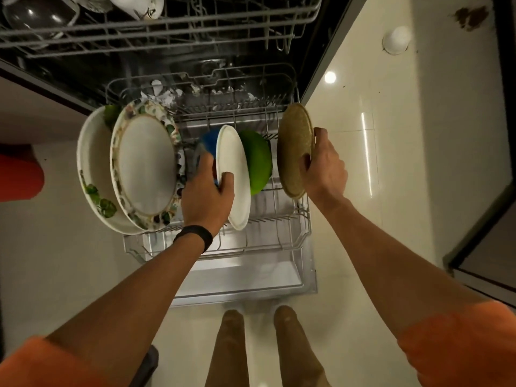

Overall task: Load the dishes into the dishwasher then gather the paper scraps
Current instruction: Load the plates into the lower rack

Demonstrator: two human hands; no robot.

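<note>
The lower dishwasher rack [279, 241] is pulled out below me. My left hand [208, 196] grips a plain white plate [234, 177] held on edge in the middle of the rack. My right hand [324, 166] holds a gold-brown plate [294, 149] upright at the rack's right side. A green bowl [258, 160] stands between the two plates, and a blue dish [209, 139] shows behind the white one. Two large floral plates [145, 166] lean at the rack's left end. White paper scraps [162, 92] lie at the back of the rack.
The upper rack [167, 26] holds cups and a dark bowl at the top. The open dishwasher door [251, 283] lies under the rack, with my legs just in front. A glossy cream floor spreads right, with a white cup [396, 39] on it. Something orange [19, 174] sits at far left.
</note>
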